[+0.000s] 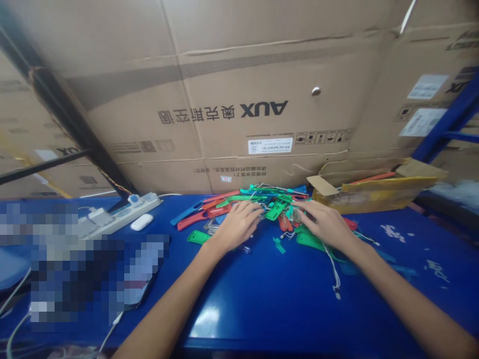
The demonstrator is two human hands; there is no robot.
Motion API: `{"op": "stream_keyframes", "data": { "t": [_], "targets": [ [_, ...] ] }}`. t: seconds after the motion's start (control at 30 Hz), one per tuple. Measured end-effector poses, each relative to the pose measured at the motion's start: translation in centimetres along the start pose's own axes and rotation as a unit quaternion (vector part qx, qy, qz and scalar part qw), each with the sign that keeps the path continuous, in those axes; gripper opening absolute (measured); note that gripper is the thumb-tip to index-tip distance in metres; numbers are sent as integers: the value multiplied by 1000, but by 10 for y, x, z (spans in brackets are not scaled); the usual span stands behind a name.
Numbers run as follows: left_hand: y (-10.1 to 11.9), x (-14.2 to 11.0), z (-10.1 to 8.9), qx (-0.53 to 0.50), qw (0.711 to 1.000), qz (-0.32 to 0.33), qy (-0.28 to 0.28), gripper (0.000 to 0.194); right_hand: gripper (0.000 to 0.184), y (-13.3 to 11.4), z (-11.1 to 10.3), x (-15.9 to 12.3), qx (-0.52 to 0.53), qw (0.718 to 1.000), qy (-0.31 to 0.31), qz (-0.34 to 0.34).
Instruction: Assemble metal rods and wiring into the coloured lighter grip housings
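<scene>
A heap of slim plastic handle-like pieces in red, blue and green lies on the blue tabletop, tangled with thin white cords. My left hand (239, 224) rests over the left of the heap, fingers stretched toward its middle, beside a red piece (192, 219) and a green piece (198, 237). My right hand (327, 224) reaches in from the right with thumb and fingers apart, near a small green piece (276, 210). Under that hand lies a larger green piece (310, 240), and a white cord (334, 267) hangs down beside it. Some fingertips are hard to make out among the pieces.
An open cardboard box (374, 197) with something red inside stands at the back right. A white power strip (123, 214), a small white case (142, 222) and a blurred phone (144, 269) are at left. Large cartons (224, 60) wall off the back. White scraps (392, 233) lie at right.
</scene>
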State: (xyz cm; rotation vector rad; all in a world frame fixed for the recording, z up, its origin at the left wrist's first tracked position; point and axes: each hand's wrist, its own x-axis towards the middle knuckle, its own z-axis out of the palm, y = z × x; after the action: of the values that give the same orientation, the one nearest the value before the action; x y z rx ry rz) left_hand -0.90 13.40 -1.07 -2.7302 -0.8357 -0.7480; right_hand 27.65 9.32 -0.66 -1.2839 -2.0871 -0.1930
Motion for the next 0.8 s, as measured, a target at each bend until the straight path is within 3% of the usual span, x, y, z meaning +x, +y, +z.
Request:
{"op": "stream_keyframes", "data": {
  "t": [0.23,0.47,0.63,0.73,0.8],
  "targets": [
    [20,9,15,-2,1000,-17,22,16,37,-8,-6,3,95,989,25,114],
    [41,9,-7,-97,992,26,75,15,46,-29,-3,10,253,947,-69,188],
    [68,11,-14,-154,983,77,60,19,43,-34,4,9,352,904,-91,224],
    [67,12,-14,-132,985,95,53,25,44,-30,1,8,376,892,-89,234],
    [54,12,-16,-119,987,70,79,27,46,-28,-3,7,379,891,-79,236]
  ]
}}
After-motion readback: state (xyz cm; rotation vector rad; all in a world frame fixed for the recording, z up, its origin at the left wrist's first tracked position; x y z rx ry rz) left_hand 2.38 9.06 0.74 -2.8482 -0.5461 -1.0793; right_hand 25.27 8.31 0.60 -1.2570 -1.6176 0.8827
